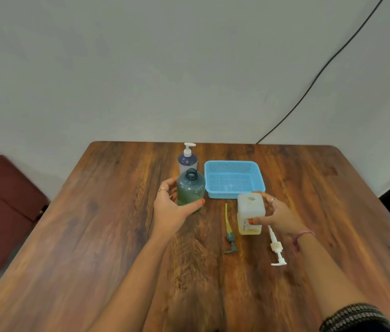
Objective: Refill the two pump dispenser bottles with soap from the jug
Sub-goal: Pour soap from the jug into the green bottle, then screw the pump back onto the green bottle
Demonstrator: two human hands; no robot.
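Observation:
My left hand [170, 204] is wrapped around a round green bottle [191, 188] with its neck open, standing on the wooden table [93, 236]. My right hand [275, 214] grips a square translucent bottle [250, 212], also uncapped, with yellowish liquid low inside. A green pump head [229, 238] with a yellow tube lies on the table between the two bottles. A white pump head [276, 248] lies to the right of the square bottle, under my right wrist. Behind the green bottle stands a dark blue pump bottle [187, 159] with its white pump fitted.
A light blue mesh basket [259, 180] sits behind the square bottle, close to my right fingers. A dark red seat [0, 200] stands left of the table. A black cable [320, 70] runs down the wall at the back right.

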